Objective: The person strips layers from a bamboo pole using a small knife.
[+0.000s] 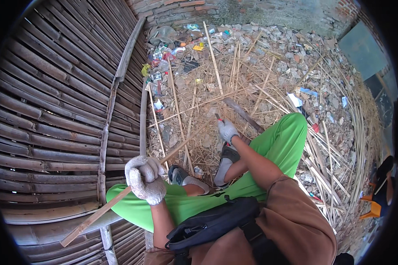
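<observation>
My left hand [145, 179], in a white knitted glove, is closed around a long split bamboo strip [95, 219]. The strip slants from the lower left, over my left leg, up toward my other hand. My right hand [227, 130], also gloved, is closed on a small knife-like tool [217, 117] with a dark, narrow end and some red on it. Most of this tool is hidden in the glove. Its dark end sits near the strip's far end; whether they touch I cannot tell. Shavings and thin strips lie around my shoes.
To the left stands a bamboo slat wall [53, 110]. Bamboo strips [213, 57] and rubble cover the ground toward a brick wall [181, 9]. A dark stick [243, 114] lies beyond my right hand. An orange chair [371, 207] and part of a person are at far right.
</observation>
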{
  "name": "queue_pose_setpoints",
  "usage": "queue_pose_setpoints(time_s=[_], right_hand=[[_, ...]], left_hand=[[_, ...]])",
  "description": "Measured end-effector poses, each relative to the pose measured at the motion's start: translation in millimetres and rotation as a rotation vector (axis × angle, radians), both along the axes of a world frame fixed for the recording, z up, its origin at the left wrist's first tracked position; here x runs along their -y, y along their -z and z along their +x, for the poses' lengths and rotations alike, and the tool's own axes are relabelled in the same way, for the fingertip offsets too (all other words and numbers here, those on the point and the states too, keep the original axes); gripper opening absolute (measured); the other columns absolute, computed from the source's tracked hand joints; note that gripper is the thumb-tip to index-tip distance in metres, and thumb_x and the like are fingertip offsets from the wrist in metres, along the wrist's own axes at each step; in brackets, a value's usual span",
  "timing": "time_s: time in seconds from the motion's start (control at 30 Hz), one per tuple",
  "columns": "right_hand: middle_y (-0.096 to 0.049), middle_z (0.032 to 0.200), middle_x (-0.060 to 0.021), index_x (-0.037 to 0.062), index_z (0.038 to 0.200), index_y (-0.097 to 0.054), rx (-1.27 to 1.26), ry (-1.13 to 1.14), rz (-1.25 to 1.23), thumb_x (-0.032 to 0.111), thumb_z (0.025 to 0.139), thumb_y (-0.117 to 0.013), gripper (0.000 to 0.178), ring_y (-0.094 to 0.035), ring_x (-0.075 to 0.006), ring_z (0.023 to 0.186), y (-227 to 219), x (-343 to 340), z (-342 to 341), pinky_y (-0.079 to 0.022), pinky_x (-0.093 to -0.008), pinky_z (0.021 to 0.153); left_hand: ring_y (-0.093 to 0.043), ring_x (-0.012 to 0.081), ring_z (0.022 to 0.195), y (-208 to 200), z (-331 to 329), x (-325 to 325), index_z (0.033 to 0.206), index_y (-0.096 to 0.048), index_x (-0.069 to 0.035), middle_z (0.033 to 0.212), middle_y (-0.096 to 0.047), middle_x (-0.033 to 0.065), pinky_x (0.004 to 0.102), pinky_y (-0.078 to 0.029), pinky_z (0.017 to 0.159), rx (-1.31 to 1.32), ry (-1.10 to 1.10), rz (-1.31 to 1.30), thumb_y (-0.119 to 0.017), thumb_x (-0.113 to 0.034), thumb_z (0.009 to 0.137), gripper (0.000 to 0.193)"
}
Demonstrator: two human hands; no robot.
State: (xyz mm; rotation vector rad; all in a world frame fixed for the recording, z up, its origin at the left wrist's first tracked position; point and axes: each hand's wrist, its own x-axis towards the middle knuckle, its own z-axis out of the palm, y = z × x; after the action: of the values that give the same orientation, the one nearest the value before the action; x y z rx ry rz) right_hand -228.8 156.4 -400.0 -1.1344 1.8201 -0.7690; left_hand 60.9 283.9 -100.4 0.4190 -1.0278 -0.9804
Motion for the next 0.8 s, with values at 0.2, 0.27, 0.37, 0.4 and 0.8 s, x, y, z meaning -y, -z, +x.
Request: queue_pose_setpoints(time_s=[0.2,0.27,0.37,0.4,0.8], right_hand=[[-0.073,0.112,-0.0316,0.0010,0.116,-0.069,-0.090,-0.002,0.050,0.045,0.107,-0.051,0.048,-0.070,-0.0500,0.110,10.7,-30.2,18.2,-0.054,-0.0556,0.094],[-0.073,0.113,-0.0308,0.0033,0.118,-0.069,-0.157,-0.080,0.065,0.045,0.105,-0.054,0.046,-0.070,-0.0492,0.108,6.9,-34.5,27.9,-0.055,-0.0558,0.094],[-0.074,0.111,-0.0293,0.0053,0.120,-0.069,-0.231,-0.171,-0.021,0.047,0.104,-0.054,0.047,-0.071,-0.0484,0.106,-0.1,-40.3,38.1,-0.055,-0.0564,0.094],[-0.074,0.110,-0.0276,0.0060,0.121,-0.068,-0.278,-0.177,-0.076,0.053,0.105,-0.051,0.052,-0.071,-0.0476,0.105,-7.4,-42.0,44.5,-0.054,-0.0571,0.094],[-0.073,0.107,-0.0303,0.0028,0.119,-0.066,-0.118,-0.356,-0.083,0.057,0.110,-0.041,0.061,-0.069,-0.0506,0.102,-70.2,-33.0,74.2,-0.053,-0.0589,0.089]], left_hand=[[-0.041,0.0110,0.057,-10.3,1.5,38.5,0.130,-0.062,0.005,0.063,-0.040,-0.0038,0.0273,-0.037,0.050,0.053,0.036,-0.042,-0.053,-0.037,0.112,0.046],[-0.043,0.0121,0.058,-9.4,2.5,43.8,0.130,-0.063,0.004,0.064,-0.041,-0.0027,0.0284,-0.038,0.051,0.042,0.057,-0.024,-0.051,-0.038,0.112,0.047],[-0.045,0.0153,0.061,-11.1,-2.9,48.8,0.130,-0.064,0.003,0.066,-0.043,0.0001,0.0317,-0.040,0.055,0.094,0.032,-0.012,-0.047,-0.044,0.113,0.052],[-0.045,0.0165,0.063,-12.6,-0.7,48.6,0.129,-0.064,0.002,0.067,-0.044,0.0013,0.0328,-0.039,0.056,0.114,0.048,0.010,-0.045,-0.046,0.114,0.054],[-0.033,0.0127,0.047,-1.9,-15.1,32.4,0.098,-0.068,0.000,0.055,-0.033,-0.0042,0.0318,-0.033,0.043,0.075,0.000,0.053,-0.049,-0.049,0.112,0.054]])
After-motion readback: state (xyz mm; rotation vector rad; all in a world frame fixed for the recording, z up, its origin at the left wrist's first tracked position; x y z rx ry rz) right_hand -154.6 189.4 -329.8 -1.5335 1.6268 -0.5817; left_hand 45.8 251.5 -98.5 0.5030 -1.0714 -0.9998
